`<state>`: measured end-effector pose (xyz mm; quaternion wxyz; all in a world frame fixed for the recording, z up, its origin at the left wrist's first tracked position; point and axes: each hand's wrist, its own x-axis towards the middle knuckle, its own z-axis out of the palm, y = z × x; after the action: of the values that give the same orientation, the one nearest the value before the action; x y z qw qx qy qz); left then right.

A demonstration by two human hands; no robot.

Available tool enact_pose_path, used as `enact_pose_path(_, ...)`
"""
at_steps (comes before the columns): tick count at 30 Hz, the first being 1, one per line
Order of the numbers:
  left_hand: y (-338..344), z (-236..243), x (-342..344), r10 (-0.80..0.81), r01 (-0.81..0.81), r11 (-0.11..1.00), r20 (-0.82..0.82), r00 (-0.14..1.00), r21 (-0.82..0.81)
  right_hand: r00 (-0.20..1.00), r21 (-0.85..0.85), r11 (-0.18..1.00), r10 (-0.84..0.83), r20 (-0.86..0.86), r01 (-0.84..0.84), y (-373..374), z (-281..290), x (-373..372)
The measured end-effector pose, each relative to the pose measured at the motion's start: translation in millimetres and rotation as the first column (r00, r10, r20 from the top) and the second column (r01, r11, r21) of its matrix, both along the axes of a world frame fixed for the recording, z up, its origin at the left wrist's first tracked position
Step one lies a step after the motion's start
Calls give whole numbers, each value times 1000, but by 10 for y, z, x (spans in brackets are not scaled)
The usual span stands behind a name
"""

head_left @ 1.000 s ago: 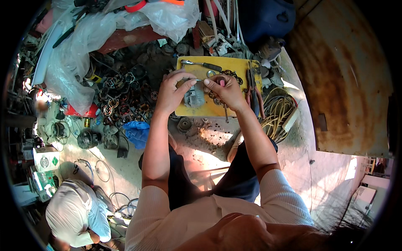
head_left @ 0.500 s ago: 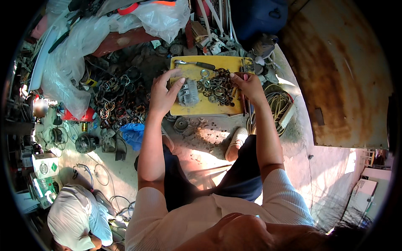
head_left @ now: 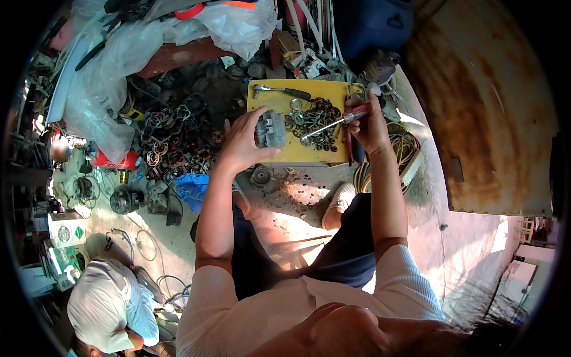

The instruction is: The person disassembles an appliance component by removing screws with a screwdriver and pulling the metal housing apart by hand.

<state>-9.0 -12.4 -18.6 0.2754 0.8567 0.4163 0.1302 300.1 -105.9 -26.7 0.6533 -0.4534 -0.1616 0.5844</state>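
On the yellow board (head_left: 291, 156) my left hand (head_left: 242, 141) closes round the left side of a grey finned metal casing (head_left: 272, 129), thumb on its near edge and index finger on the far one. My right hand (head_left: 373, 130) grips the red handle of a screwdriver (head_left: 326, 128). Its steel shaft slants left and down over a heap of washers, nuts and bolts (head_left: 321, 113), with the tip short of the casing. Behind them lies a ratchet wrench (head_left: 282, 91) with a black grip. Pliers (head_left: 350, 144) lie along the board's right edge, partly hidden by my right hand.
Left of the board is a pile of metal rings and coils (head_left: 178, 140), beside a blue cloth (head_left: 191, 190). Coiled cable (head_left: 405, 152) lies on the right, near a large rusty sheet (head_left: 482, 107). Another person (head_left: 110, 303) is bent over at lower left.
My right hand has lifted a screwdriver from the board's right side and now points it leftward. My left hand, open above the casing before, has closed around it.
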Motion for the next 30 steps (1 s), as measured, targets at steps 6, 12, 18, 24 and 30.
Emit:
enact_pose_path(6, 91, 0, -3, -43, 45, 999, 88, 995, -18, 981, 12, 985, -171, 93, 171, 115, 45, -205)
enact_pose_path(12, 180, -74, -91, -11, 92, 946, 253, 967, -311, 959, 100, 969, -239, 149, 226, 172, 46, -255)
enact_pose_path(18, 299, -152, -84, 39, 124, 874, 322, 946, -469, 931, 81, 969, -246, 270, 233, 207, -138, -262)
enact_pose_path(24, 389, -156, -10, -56, 144, 936, 270, 961, -321, 915, 80, 960, -279, 292, 267, 254, -204, -358)
enact_pose_path(30, 463, -163, 59, -24, 144, 904, 288, 957, -403, 917, 72, 964, -264, 298, 254, 303, -398, -326)
